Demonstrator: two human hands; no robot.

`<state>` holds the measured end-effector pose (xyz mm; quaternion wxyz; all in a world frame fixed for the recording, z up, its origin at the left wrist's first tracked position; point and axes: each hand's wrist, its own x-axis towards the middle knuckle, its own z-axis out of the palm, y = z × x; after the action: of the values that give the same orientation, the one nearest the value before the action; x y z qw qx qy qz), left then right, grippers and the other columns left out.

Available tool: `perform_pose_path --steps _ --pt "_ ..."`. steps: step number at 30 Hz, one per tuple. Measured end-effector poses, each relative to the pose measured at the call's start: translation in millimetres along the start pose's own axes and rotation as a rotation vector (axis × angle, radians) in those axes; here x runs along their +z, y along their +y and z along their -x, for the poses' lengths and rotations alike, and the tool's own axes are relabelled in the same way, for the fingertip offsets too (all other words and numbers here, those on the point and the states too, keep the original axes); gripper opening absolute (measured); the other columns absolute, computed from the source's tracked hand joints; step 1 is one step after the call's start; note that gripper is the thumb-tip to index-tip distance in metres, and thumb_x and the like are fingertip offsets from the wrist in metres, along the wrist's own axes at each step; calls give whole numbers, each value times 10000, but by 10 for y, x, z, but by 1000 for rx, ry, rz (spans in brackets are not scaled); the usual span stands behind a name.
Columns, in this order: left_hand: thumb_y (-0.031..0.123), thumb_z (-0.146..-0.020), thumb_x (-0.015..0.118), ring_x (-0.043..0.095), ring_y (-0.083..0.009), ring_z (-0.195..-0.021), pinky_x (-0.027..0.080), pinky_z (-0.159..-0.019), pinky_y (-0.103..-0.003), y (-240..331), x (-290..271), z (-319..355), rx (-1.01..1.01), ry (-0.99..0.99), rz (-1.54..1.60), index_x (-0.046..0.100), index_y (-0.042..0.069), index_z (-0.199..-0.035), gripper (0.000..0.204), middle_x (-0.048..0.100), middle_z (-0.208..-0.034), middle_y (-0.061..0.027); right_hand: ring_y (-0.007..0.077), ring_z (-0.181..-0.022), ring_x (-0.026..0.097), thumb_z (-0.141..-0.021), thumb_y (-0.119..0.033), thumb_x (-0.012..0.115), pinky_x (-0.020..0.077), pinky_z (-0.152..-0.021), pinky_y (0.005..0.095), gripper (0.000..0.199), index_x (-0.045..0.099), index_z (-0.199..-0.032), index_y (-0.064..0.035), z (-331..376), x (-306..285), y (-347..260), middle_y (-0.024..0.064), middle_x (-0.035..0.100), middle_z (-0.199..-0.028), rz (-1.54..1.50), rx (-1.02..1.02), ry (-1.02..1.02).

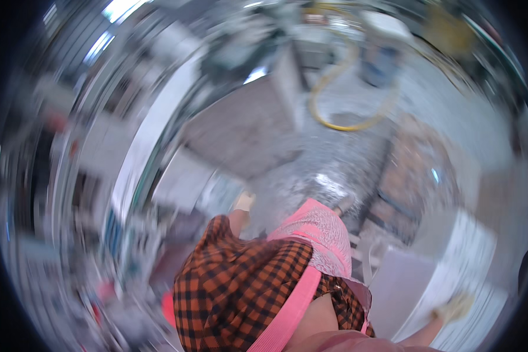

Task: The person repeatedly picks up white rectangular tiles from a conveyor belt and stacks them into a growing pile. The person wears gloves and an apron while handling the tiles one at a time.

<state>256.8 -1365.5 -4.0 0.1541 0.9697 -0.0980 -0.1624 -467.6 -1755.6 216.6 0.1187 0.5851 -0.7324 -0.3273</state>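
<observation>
The whole view is smeared by motion. My left hand (245, 200), in a pale glove, hangs ahead of my checked sleeve, apart from my body. Nearest to it is a pale, flat-sided block (185, 179); whether they touch I cannot tell. Over at the lower right, my right hand (454, 308), gloved in a yellowish cream, is at a white stack with fine lines along it (466, 252). It seems to lie on or just above the stack. The fingers of both hands are too blurred to read, and nothing held can be made out.
A yellow hose (349, 126) loops over the wet grey floor (311, 170). Beyond it stands a blue bucket-like container (381, 64). A large grey-brown panel (240, 126) leans or lies ahead left. Brownish, wet-looking material (419, 158) covers ground on the right.
</observation>
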Motion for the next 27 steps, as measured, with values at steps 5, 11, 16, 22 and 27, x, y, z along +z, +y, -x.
perform_pose_path --steps 5,11,16,22,27 --pt "445 -845 565 641 -399 -1072 504 -901 -489 -1866 -483 1082 -539 130 108 724 66 -1047 458 690 -1099 -220 341 -1398 393 -929 -277 602 288 -1162 387 619 428 -1463 -17 -37 -1013 -994 239 400 -1517 -1050 -371 667" --pt "395 -908 563 636 -401 -1075 486 -917 -462 -2998 -1175 1325 -643 427 735 692 20 -1063 426 677 -1110 -236 316 -1245 554 -1049 -182 474 394 -1088 381 388 539 -1349 55 1366 -1470 -3110 210 587 -1347 -1558 -946 440" --pt "298 -937 562 677 -300 -967 505 -848 -397 -4090 -2190 940 -420 707 658 711 -22 -990 357 715 -1014 -210 285 -1168 625 -1004 -125 547 453 -1024 358 341 591 -1302 34 2552 -1161 -4526 191 654 -1261 -1436 -1315 180" --pt "266 -929 567 654 -199 -805 503 -762 -362 -5685 -3703 37 -308 949 559 704 42 -961 264 705 -876 -138 218 -1282 538 -1038 -181 514 404 -1072 349 380 543 -1367 4 4396 -516 -5250 146 600 -1341 -1705 -1036 -326" --pt "512 -876 559 642 -356 -1080 432 -969 -474 -6536 -4330 -609 -519 692 165 703 57 -1053 509 703 -1093 -187 245 -1111 630 -971 -164 568 471 -957 341 371 587 -1296 14 5700 -42 -5255 138 660 -1242 -1637 -795 -408"
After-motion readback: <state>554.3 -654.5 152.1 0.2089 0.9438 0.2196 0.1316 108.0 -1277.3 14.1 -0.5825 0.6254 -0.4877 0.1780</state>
